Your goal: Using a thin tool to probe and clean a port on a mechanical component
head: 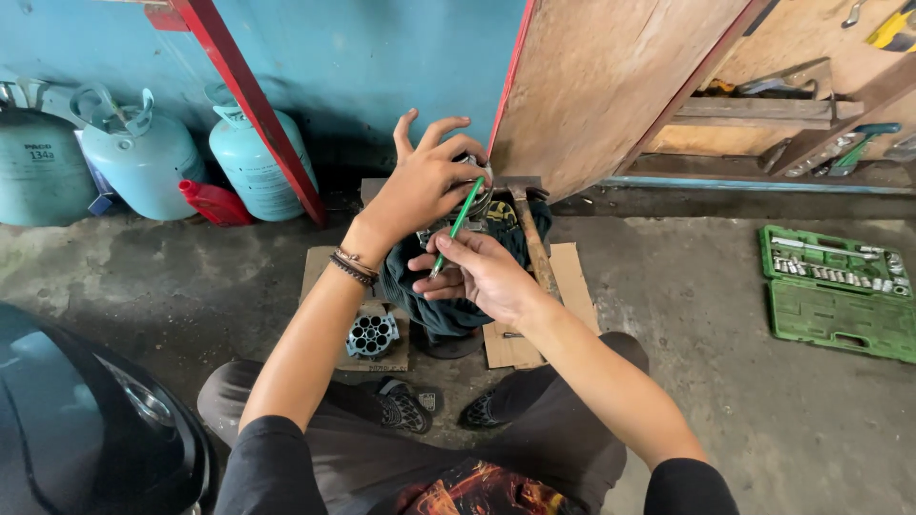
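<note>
Hands meet in the middle, over a dark cloth [448, 310] that is wrapped around a metal part [482, 195]. The left hand [425, 181] lies on top of the metal part with its fingers spread wide, and it hides most of the part. The left wrist has dark bands on it. The right hand [482, 277] is just below the left hand and very close to it. Its fingers are pressed together, pinching a thin green tool [456, 227]. The green tool slants up from the right hand, and its tip is by the fingers of the left hand, at the metal part.

The cloth and the metal part sit on a flat piece of cardboard [572, 277] on the grey floor [725, 315], between the person's knees. A hammer [530, 238] with a wooden handle lies just beside the cloth, on the right. A round metal piece with holes [372, 335] lies on the cardboard, near the left arm.

Three pale blue gas tanks [143, 157] stand by the blue wall, well apart from the hands. A small red can [215, 202] sits next to them. A green case of sockets [838, 291] lies open on the floor, far to the right. A big wooden board [611, 76] leans behind the hands
</note>
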